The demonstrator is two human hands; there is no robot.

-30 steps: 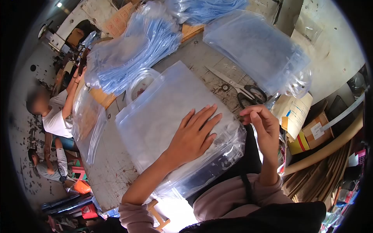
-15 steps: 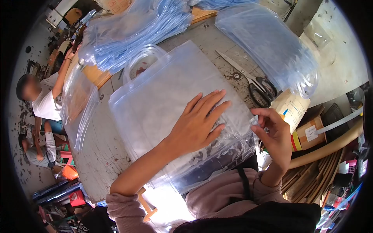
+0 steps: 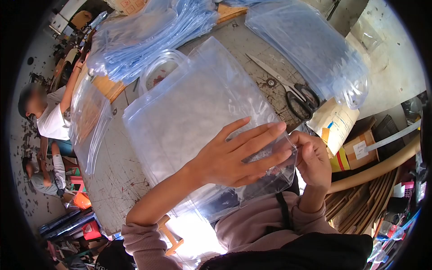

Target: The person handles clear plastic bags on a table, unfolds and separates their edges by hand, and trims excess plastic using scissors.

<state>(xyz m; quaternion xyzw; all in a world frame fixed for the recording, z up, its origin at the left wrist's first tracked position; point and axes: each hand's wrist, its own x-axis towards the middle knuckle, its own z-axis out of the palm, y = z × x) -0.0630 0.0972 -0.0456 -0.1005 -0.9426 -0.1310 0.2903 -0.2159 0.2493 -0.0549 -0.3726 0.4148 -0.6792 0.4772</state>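
A clear plastic bag (image 3: 180, 117) with a looped tube handle (image 3: 148, 72) lies on the worktable in front of me, its near edge at my lap. My left hand (image 3: 238, 155) rests over the bag's near right part, fingers spread and pointing right. At the bag's right corner my right hand (image 3: 312, 157) is closed, with the plastic edge pinched between thumb and fingers. The left fingertips reach close to the right hand and partly cover that corner. Black-handled scissors (image 3: 292, 92) lie with open blades just beyond the bag, to the right.
Stacks of bluish plastic bags lie at the back left (image 3: 153, 40) and back right (image 3: 310, 49). Another clear piece (image 3: 90, 126) hangs over the left edge of the worktable (image 3: 112, 189). Two people sit at the far left. A cardboard box (image 3: 360, 150) stands at the right.
My left hand has slid right and slightly nearer, toward the corner. The right hand's fingers have closed on the plastic edge. The bag's right part has lifted and wrinkled.
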